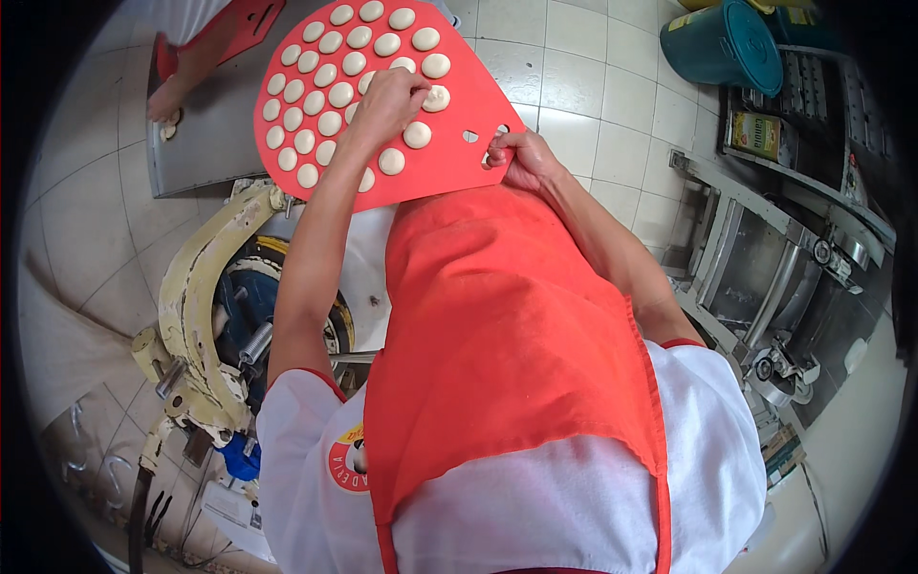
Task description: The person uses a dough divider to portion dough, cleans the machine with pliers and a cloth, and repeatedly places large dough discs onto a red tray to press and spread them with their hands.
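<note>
A red round-ended board (459, 163) with cut-out grip holes carries rows of small pale dough rounds (341, 94). My right hand (526, 158) is closed round the board's edge at the holes, at its right end. Over the board, my left hand (392, 100) has its fingers pinched together beside one dough round (437, 99). That round looks uneven on top, unlike its smooth neighbours. Whether the fingertips hold a bit of dough cannot be made out. The left wrist and hand cover some of the rounds.
At the upper left, another person's hand (166, 99) is by dough bits on a metal table (206, 143), near another red board (229, 33). Below stands a cream-painted machine (191, 287). A teal bin (722, 48) and metal equipment (765, 277) are at right.
</note>
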{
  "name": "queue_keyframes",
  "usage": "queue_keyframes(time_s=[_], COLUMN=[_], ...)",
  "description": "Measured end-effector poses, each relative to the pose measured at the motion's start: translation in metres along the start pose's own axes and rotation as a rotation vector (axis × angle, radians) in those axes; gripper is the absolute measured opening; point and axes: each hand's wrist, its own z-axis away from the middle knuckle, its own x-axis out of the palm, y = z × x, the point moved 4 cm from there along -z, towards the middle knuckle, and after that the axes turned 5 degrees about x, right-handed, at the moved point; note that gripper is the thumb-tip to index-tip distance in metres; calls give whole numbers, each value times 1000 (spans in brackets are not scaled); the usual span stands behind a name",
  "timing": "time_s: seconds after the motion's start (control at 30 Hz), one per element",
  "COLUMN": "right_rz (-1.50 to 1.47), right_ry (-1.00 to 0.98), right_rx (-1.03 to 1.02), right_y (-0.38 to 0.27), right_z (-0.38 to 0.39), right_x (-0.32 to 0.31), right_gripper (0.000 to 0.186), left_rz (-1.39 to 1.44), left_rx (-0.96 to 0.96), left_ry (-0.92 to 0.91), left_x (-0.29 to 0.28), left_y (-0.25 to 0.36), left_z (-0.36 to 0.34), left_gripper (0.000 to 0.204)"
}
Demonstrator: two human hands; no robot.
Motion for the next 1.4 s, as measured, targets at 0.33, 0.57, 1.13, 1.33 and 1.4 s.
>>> queue_keyframes(time_s=[0.33,0.57,1.13,1.33,1.4], right_rz=[0,24,18,75,92], right_ry=[-2,-3,11,-120,-150], right_rx=[-10,4,40,112,112], right_y=[0,6,7,-9,-16], right_z=[1,-2,6,13,14], right_x=[-1,-6,-10,13,15], right_gripper=[22,12,26,36,39], left_rz=[-206,-328,637,514,42], left_rx=[100,123,-379,-1013,-1023], left_ry=[-75,-157,-56,350,-103], left_x=[29,30,4,157,152], left_y=[-1,9,65,-21,-13], left_z=[-10,-18,151,384,375], left_gripper=[15,15,24,25,44])
